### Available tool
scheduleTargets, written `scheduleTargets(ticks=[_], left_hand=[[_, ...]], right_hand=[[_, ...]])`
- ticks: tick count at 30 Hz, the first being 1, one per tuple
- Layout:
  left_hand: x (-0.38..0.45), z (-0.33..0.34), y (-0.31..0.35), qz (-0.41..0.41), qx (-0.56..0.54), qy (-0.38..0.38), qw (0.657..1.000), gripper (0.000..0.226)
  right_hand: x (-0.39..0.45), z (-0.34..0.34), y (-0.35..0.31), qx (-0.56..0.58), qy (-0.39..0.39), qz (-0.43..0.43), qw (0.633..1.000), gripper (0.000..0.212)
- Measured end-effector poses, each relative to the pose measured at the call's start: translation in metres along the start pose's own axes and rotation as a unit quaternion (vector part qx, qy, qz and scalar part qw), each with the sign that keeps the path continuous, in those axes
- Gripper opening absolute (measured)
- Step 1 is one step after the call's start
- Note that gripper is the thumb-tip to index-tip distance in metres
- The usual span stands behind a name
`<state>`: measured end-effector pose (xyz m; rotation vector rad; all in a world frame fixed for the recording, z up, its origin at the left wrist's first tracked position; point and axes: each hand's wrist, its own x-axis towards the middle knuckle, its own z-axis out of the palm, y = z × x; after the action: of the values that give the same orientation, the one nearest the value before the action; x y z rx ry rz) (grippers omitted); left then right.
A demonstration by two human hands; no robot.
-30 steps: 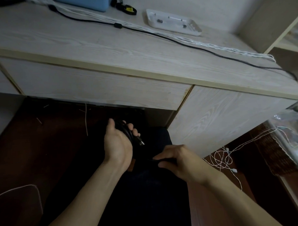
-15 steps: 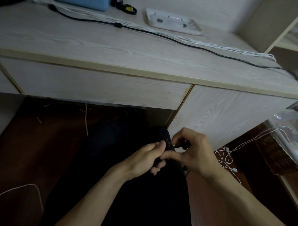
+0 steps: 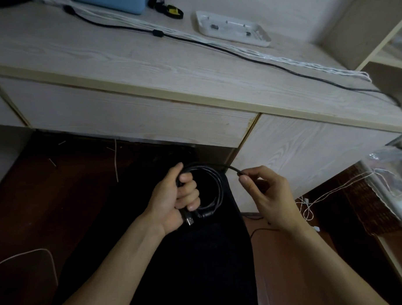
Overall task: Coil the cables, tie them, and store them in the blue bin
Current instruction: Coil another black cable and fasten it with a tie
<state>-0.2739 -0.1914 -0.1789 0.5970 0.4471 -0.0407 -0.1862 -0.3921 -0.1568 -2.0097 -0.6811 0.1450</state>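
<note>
Below the desk's front edge, over my dark lap, my left hand (image 3: 177,200) grips a black cable (image 3: 216,188) wound into a round coil, with a USB plug sticking out under the fist. My right hand (image 3: 264,191) pinches the cable's free end between thumb and forefinger, just right of the coil. The blue bin (image 3: 119,2) stands at the desk's far left edge, only its lower part in view. A long black cable (image 3: 237,54) and a white cable (image 3: 295,61) lie stretched across the desk.
A white tray (image 3: 233,29) with small parts sits at the back of the wooden desk (image 3: 124,63). A black and yellow strap (image 3: 170,10) lies beside the bin. Tangled white cables (image 3: 309,205) lie on the floor at right, near a wicker basket (image 3: 365,196).
My hands were together at the cable half a second ago. Now they have parted: the left holds the coil upright, the right has drawn the free end out to the right.
</note>
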Motion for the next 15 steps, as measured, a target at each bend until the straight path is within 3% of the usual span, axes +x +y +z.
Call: scheduleTargets(ticks=[3,6,8,11,15], left_hand=[[0.004,-0.005,0.005,0.012,-0.109,0.012,0.994,0.044],[0.005,-0.006,0.005,0.024,-0.181,-0.016,0.983,0.045],[0.007,-0.006,0.005,0.043,-0.210,-0.020,0.977,0.042],[0.008,-0.008,0.010,0.070,-0.208,-0.010,0.976,0.025],[0.008,-0.011,0.005,0.092,-0.160,-0.004,0.983,0.006]], right_hand=[[0.001,-0.001,0.002,-0.013,-0.012,0.028,0.999,0.012],[0.001,0.000,0.007,-0.073,-0.075,0.056,0.993,0.007],[0.000,0.000,0.009,-0.090,-0.130,0.087,0.984,0.021],[-0.003,0.001,0.008,-0.090,-0.193,0.114,0.970,0.032],[-0.005,0.008,-0.002,-0.161,-0.260,0.047,0.951,0.008]])
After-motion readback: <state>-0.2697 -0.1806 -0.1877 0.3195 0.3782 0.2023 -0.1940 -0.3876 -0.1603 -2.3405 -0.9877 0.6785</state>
